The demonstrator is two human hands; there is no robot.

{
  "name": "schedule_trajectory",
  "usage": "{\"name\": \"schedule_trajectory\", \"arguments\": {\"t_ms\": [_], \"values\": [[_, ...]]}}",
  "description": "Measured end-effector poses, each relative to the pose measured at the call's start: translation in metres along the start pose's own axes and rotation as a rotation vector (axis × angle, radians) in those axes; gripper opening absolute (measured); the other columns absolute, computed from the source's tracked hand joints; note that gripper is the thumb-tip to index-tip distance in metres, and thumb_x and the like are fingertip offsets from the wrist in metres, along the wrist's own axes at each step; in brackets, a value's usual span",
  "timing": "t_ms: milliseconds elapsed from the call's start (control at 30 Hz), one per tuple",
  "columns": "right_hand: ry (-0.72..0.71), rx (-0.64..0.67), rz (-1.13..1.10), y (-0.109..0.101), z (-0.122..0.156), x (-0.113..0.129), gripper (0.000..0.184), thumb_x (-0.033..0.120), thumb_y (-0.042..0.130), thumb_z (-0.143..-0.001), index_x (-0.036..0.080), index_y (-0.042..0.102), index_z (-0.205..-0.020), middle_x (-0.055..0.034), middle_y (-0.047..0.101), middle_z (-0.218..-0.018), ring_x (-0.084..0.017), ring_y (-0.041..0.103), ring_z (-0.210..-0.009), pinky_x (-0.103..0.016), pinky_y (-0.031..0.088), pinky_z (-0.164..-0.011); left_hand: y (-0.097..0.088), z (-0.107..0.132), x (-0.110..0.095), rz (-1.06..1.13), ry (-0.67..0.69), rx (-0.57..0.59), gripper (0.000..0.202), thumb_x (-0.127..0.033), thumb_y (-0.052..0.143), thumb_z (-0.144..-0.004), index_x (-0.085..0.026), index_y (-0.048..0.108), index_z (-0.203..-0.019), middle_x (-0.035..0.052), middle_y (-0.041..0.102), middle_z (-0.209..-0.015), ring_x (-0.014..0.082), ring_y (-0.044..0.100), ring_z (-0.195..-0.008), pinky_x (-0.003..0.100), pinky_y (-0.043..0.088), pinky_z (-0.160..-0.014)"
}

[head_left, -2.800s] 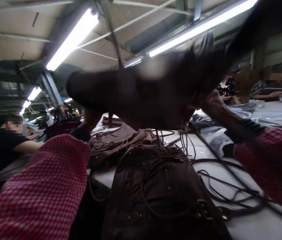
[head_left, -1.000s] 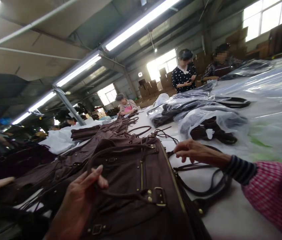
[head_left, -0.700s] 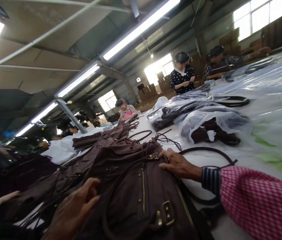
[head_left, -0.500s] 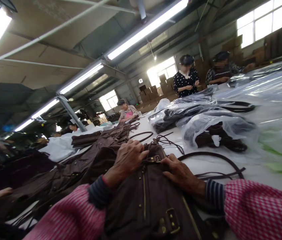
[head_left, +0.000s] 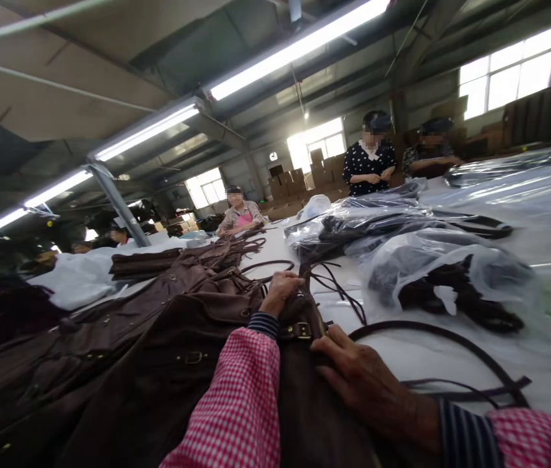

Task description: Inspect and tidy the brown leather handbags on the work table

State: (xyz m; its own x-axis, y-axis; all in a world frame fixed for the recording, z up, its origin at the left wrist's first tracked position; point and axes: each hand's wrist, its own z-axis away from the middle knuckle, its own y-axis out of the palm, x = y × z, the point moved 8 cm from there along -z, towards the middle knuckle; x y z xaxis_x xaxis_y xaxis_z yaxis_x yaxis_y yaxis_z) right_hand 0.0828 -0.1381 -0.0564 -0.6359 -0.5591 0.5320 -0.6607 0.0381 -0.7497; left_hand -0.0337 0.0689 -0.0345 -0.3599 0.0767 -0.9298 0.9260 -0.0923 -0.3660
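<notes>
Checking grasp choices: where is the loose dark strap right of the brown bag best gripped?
Probably pinch the strap mid-arc from above and the right: there it lies free on the white table, while its near end meets the right hand resting on the brown bag.

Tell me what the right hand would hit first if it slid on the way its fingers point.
The right hand would likely meet the brass buckle on the brown bag first; depth is unclear.

Brown bag [head_left: 177,364]: dark, soft, leather-like; lies flat on white worktop [head_left: 416,354]. Brass buckle [head_left: 300,330] near its far end. Thin strap [head_left: 455,339] loops out flat to the right.
</notes>
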Motion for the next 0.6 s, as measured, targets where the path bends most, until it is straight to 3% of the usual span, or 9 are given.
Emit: {"name": "schedule_trajectory", "arguments": {"t_ms": [67,133,200,267,400,600], "values": [[-0.013,-0.029,0.008,-0.018,-0.015,-0.005,0.021,0.031,0.051,-0.101,0.024,0.059,-0.118,-0.0054,0.066,-0.1,-0.021,0.065,-0.081,-0.031,0.047,-0.07,-0.003,-0.003,0.009,0.04,-0.045,-0.007,0.03,-0.036,0.064,-0.097,-0.014,0.064,-0.116,0.0075,0.067,-0.112,0.0185,0.067,-0.094,0.036,0.06,-0.08],[-0.012,-0.145,0.057,-0.045,-0.042,-0.014,0.022,0.034,0.045,-0.104,0.024,0.06,-0.117,-0.0039,0.068,-0.091,-0.021,0.065,-0.078,-0.031,0.045,-0.071,-0.003,-0.004,0.01,0.098,-0.057,0.001,0.024,-0.035,0.064,-0.097,-0.013,0.065,-0.105,0.0034,0.068,-0.095,0.013,0.065,-0.077,0.029,0.058,-0.069],[-0.043,-0.289,0.144,-0.072,-0.075,-0.02,0.021,0.025,0.044,-0.103,0.022,0.062,-0.114,-0.0064,0.068,-0.103,-0.02,0.065,-0.086,-0.03,0.044,-0.076,-0.001,-0.005,0.006,0.173,-0.045,0.013,0.023,-0.035,0.066,-0.095,-0.012,0.064,-0.091,-0.0013,0.064,-0.076,0.0088,0.058,-0.061,0.023,0.051,-0.057],[-0.057,-0.321,0.229,-0.084,-0.11,-0.028,0.026,0.015,0.048,-0.097,0.021,0.063,-0.117,-0.009,0.065,-0.118,-0.021,0.064,-0.099,-0.029,0.043,-0.079,0.0,-0.006,0.001,0.248,-0.029,0.006,0.028,-0.036,0.072,-0.089,-0.013,0.061,-0.079,-0.0044,0.057,-0.062,0.0068,0.051,-0.05,0.02,0.044,-0.051],[0.038,-0.209,0.254,-0.072,-0.157,-0.052,0.025,0.013,0.056,-0.087,0.019,0.068,-0.108,-0.0065,0.07,-0.105,-0.021,0.064,-0.094,-0.028,0.041,-0.077,-0.004,-0.006,-0.004,0.362,-0.008,-0.041,0.038,-0.044,0.081,-0.076,-0.015,0.057,-0.071,-0.005,0.052,-0.053,0.0069,0.049,-0.045,0.021,0.039,-0.048],[0.077,-0.215,0.265,-0.058,-0.168,-0.054,0.02,0.017,0.054,-0.086,0.019,0.068,-0.1,-0.0039,0.071,-0.089,-0.019,0.063,-0.081,-0.028,0.039,-0.071,-0.007,-0.007,-0.004,0.412,-0.004,-0.083,0.044,-0.052,0.079,-0.075,-0.016,0.055,-0.066,-0.0051,0.047,-0.048,0.0073,0.043,-0.041,0.022,0.033,-0.045]]}}
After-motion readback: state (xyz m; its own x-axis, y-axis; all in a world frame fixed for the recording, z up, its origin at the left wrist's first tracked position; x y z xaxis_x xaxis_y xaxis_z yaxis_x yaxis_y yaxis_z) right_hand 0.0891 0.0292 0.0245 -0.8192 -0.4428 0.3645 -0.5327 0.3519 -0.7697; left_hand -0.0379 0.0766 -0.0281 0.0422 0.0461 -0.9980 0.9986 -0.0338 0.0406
